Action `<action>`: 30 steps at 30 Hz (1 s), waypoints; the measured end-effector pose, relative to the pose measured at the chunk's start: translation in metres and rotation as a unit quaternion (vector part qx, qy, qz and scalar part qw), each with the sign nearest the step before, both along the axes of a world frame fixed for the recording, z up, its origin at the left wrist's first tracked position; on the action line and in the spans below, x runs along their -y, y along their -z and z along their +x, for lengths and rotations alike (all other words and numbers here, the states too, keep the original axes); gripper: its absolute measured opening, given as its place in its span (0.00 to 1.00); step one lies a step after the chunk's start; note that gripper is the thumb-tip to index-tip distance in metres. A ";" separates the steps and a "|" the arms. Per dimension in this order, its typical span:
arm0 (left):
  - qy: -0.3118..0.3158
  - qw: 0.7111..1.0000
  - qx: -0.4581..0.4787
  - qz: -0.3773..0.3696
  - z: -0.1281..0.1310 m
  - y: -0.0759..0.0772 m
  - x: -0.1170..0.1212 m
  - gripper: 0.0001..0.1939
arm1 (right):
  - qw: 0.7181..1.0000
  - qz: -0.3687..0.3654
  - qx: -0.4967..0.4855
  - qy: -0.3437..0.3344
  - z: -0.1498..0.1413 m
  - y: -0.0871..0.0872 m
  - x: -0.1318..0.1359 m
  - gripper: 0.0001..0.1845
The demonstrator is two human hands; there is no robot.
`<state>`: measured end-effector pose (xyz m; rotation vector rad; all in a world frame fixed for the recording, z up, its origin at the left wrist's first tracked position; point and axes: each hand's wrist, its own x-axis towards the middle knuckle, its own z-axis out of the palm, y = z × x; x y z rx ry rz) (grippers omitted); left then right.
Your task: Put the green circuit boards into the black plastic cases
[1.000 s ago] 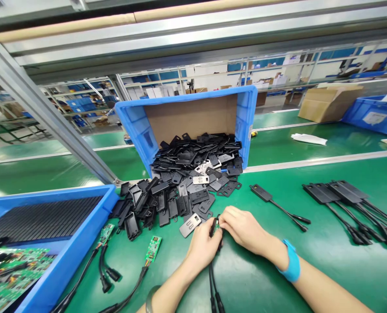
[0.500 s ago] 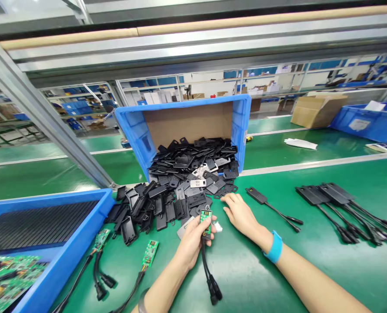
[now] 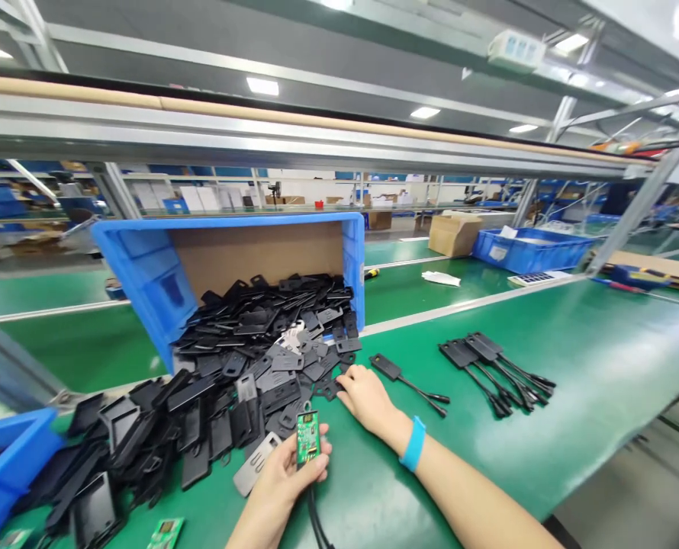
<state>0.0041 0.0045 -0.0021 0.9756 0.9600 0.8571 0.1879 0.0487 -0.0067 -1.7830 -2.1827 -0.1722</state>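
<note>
My left hand (image 3: 288, 476) holds a green circuit board (image 3: 308, 438) set in a narrow black case, with a small loop at its top end and black cables (image 3: 315, 518) hanging below. At the right edge of a heap of black plastic parts, my right hand (image 3: 368, 400) has its thumb and fingertips on the edge of a black cover plate (image 3: 329, 388); the fingers partly hide the contact. A grey cover plate (image 3: 256, 463) lies just left of my left hand. Black case shells (image 3: 191, 427) are heaped further left.
Behind the heap, a tipped blue bin (image 3: 354, 267) spills cover plates. One closed black unit with cables (image 3: 386, 367) lies right of my right hand, and several more units (image 3: 459, 353) beyond it. A blue tray (image 3: 24, 431) and another circuit board (image 3: 165, 534) are at lower left.
The view has swung right and up. My left hand turned the cased board face up and kept hold of it. My right hand left the board and reached to the cover plates.
</note>
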 end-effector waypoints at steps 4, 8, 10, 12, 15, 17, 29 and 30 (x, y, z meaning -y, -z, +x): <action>-0.010 1.000 -0.015 -0.021 0.003 -0.004 0.003 0.32 | 1.000 0.011 -0.014 -0.018 0.001 -0.002 -0.001 0.15; 0.007 0.999 0.015 -0.028 0.004 -0.005 0.004 0.31 | 0.997 0.016 -0.062 -0.042 0.002 -0.002 -0.002 0.05; 0.024 0.999 0.036 -0.029 0.003 -0.004 0.005 0.31 | 0.993 0.030 -0.110 -0.038 0.004 -0.002 -0.002 0.06; 0.036 0.998 0.047 -0.032 0.003 -0.001 0.004 0.31 | 0.984 0.045 -0.170 -0.028 0.005 -0.001 0.000 0.10; 0.036 0.998 0.048 -0.027 0.002 0.004 0.003 0.31 | 0.959 0.036 -0.280 -0.038 0.001 0.000 0.008 0.16; 0.035 0.998 0.055 -0.017 0.002 0.006 0.002 0.30 | 0.906 -0.024 -0.417 -0.076 -0.007 -0.001 0.017 0.21; 0.051 0.995 0.087 0.011 0.001 -0.002 0.002 0.29 | 0.793 -0.173 -0.564 -0.149 -0.028 -0.011 0.041 0.15; 0.053 0.995 0.088 0.014 0.002 -0.002 0.002 0.28 | 0.797 -0.174 -0.560 -0.147 -0.028 -0.010 0.041 0.15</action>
